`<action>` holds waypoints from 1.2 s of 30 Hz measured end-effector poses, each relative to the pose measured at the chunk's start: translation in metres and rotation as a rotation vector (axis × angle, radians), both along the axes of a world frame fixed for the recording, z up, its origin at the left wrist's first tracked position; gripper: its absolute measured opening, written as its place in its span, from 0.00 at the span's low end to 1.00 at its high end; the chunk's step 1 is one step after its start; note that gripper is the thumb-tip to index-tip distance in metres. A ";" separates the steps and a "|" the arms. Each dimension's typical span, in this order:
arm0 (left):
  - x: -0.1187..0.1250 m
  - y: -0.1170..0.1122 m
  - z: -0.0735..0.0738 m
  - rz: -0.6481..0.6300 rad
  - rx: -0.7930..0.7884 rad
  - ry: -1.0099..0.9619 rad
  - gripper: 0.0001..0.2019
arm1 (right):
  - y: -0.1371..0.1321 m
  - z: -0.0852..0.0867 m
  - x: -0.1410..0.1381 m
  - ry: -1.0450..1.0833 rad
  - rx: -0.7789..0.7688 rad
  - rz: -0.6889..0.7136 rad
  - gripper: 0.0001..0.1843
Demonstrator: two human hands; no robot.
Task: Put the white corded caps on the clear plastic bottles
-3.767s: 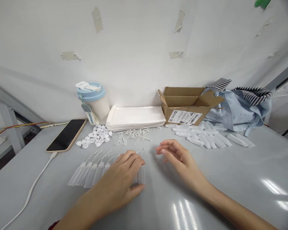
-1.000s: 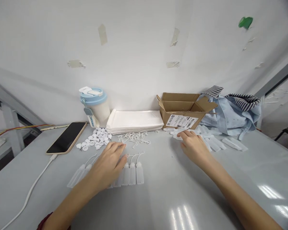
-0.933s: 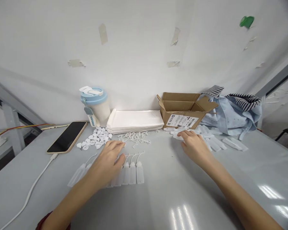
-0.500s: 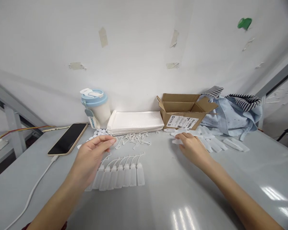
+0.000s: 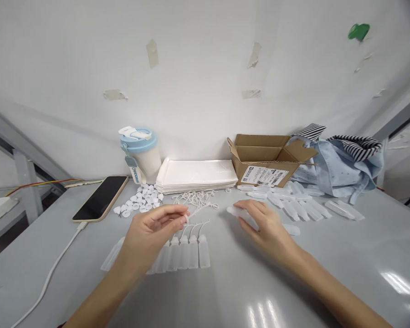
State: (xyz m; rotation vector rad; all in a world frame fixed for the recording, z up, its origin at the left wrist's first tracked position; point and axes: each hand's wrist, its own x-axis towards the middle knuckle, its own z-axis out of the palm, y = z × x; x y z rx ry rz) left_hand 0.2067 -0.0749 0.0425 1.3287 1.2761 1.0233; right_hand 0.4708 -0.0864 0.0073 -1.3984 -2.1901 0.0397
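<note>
Holding two small parts low over the table (image 5: 225, 282), we have little margin for error. Our left hand (image 5: 146, 234) pinches a cap (image 5: 186, 219) between thumb and fingertips, a narrow grip, just above the row (image 5: 187, 250) of bottles that lie side by side. Our right hand (image 5: 264, 228) curls round a clear bottle (image 5: 235, 212), close over the table, between the row and the loose bottles (image 5: 294, 202). This hand is blurred, so we cannot tell how firmly the bottle sits.

We judge that the cap is the first risk. It is tiny and smooth, and if the pinch slackens it may fall among the row. Our left wrist is also near the row, so a low move could push those bottles out of line. The bottle could slide from a light grip and roll on the glossy table.

The box (image 5: 263, 157) stands open, but its inside is hidden from us. The cup (image 5: 140, 152) has its blue lid shut, so we cannot see what it contains. The heap (image 5: 140, 202) of caps and the loops (image 5: 194, 198) lie on the bare table, in no container.
</note>
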 end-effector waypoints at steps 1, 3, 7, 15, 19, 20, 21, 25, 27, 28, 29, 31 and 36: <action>0.003 -0.002 -0.002 -0.013 0.032 0.028 0.09 | -0.004 0.001 -0.004 0.075 0.025 0.059 0.13; 0.009 -0.006 -0.005 -0.038 0.100 0.062 0.05 | -0.011 0.003 -0.013 0.186 0.054 0.161 0.14; 0.019 -0.012 -0.009 -0.037 0.266 0.124 0.02 | -0.021 0.004 -0.024 0.293 0.032 0.259 0.16; 0.029 -0.020 -0.017 -0.127 0.584 0.354 0.06 | -0.033 0.004 -0.036 0.459 -0.154 0.353 0.15; 0.031 -0.023 -0.018 -0.202 0.598 0.319 0.08 | -0.037 0.001 -0.039 0.456 -0.198 0.323 0.14; 0.031 -0.023 -0.018 -0.213 0.614 0.321 0.08 | -0.037 0.001 -0.040 0.457 -0.196 0.306 0.14; 0.031 -0.024 -0.018 -0.219 0.635 0.328 0.08 | -0.037 0.000 -0.040 0.458 -0.189 0.291 0.14; 0.031 -0.025 -0.021 -0.225 0.756 0.383 0.09 | -0.034 0.000 -0.038 0.449 -0.150 0.265 0.14; 0.031 -0.026 -0.023 -0.239 0.847 0.412 0.11 | -0.033 0.001 -0.038 0.444 -0.142 0.273 0.14; 0.031 -0.027 -0.023 -0.248 0.892 0.427 0.12 | -0.033 0.001 -0.038 0.442 -0.143 0.275 0.14; 0.031 -0.027 -0.024 -0.256 0.933 0.437 0.12 | -0.033 0.001 -0.038 0.441 -0.146 0.273 0.14; 0.030 -0.028 -0.026 -0.274 0.984 0.449 0.13 | -0.033 0.002 -0.038 0.442 -0.150 0.267 0.15; 0.028 -0.029 -0.029 -0.275 1.062 0.474 0.16 | -0.034 0.001 -0.038 0.454 -0.124 0.277 0.18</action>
